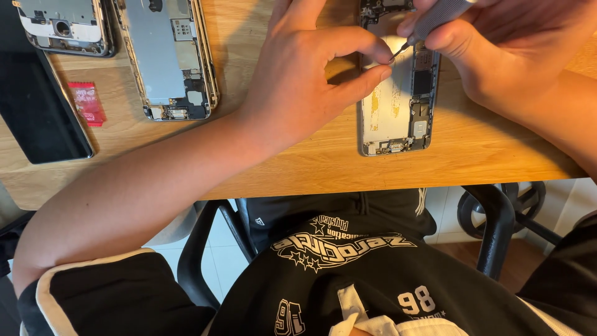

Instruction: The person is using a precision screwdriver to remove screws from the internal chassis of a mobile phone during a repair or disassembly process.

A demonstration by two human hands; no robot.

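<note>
Looking down from my head camera, I am working on an opened phone shell (398,106) lying flat on the wooden bench (298,162). Its long axis is running away from me, its connector end pointing toward my body. Inside it I am seeing a pale backplate with yellowish patches and a dark strip of parts along its right side. My left hand (305,81) is resting on the bench, thumb and forefinger pinched at the shell's left edge. My right hand (504,50) is closed around a grey screwdriver (435,17), its tip angling down-left into the shell. To the left are lying a second opened shell (168,56), a third (62,25), a dark screen panel (37,106) and a small red packet (87,102).
</note>
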